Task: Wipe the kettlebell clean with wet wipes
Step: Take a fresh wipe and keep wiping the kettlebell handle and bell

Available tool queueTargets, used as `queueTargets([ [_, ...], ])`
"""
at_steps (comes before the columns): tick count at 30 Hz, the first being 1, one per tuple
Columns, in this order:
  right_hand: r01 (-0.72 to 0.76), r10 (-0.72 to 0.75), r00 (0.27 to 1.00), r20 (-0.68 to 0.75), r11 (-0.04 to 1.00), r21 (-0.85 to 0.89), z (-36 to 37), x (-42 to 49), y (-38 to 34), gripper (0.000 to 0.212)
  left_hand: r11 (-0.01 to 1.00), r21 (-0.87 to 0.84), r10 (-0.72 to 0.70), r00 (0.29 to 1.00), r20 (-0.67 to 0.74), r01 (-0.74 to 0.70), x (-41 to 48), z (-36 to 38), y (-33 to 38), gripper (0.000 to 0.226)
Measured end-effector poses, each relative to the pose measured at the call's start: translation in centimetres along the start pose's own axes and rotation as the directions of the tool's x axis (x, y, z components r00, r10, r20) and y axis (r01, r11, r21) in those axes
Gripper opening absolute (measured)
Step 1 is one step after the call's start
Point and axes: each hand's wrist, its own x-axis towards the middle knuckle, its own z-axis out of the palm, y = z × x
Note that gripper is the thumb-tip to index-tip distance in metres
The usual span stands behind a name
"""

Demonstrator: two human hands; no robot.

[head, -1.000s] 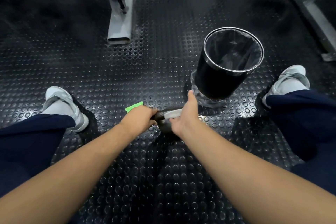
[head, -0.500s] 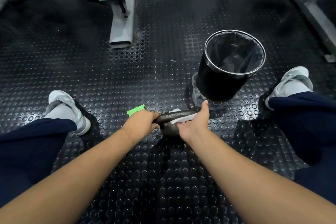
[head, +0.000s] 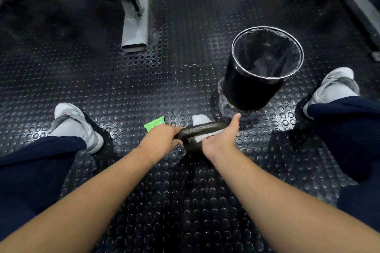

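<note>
A dark iron kettlebell (head: 197,129) rests on the studded rubber floor between my legs, mostly hidden by my hands. My left hand (head: 162,137) grips the left end of its handle. My right hand (head: 222,139) presses a white wet wipe (head: 205,136) against the handle's right part, thumb pointing up. A corner of the wipe (head: 198,119) shows behind the handle. A green wipes packet (head: 154,124) lies on the floor just beyond my left hand.
A black bin (head: 253,86) lined with a bag stands just beyond the kettlebell to the right. A grey machine leg (head: 135,28) lies at the back left. My grey shoes (head: 72,123) (head: 333,86) flank the spot. A metal frame (head: 357,4) runs along the far right.
My right hand has slid with the wipe along the handle to the right, uncovering more of the bar. My left hand keeps its grip.
</note>
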Motion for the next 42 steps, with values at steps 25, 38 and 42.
queueTargets([
  [25,-0.014,0.019,0.993,0.116,0.999,-0.05,0.0,-1.7,1.3,0.095,0.998,-0.055,-0.035,0.996,0.08,0.04,-0.3,-1.0,0.8,0.019],
  [38,-0.048,0.059,0.995,0.079,0.99,-0.131,0.9,-2.6,2.9,0.095,0.997,-0.05,-0.052,0.996,0.077,0.056,-0.3,-0.7,0.4,0.02],
  [42,-0.031,0.026,0.999,0.048,0.994,0.109,0.5,-2.1,-1.2,0.104,0.997,-0.075,-0.027,0.996,0.088,0.034,-0.1,-0.7,0.8,0.023],
])
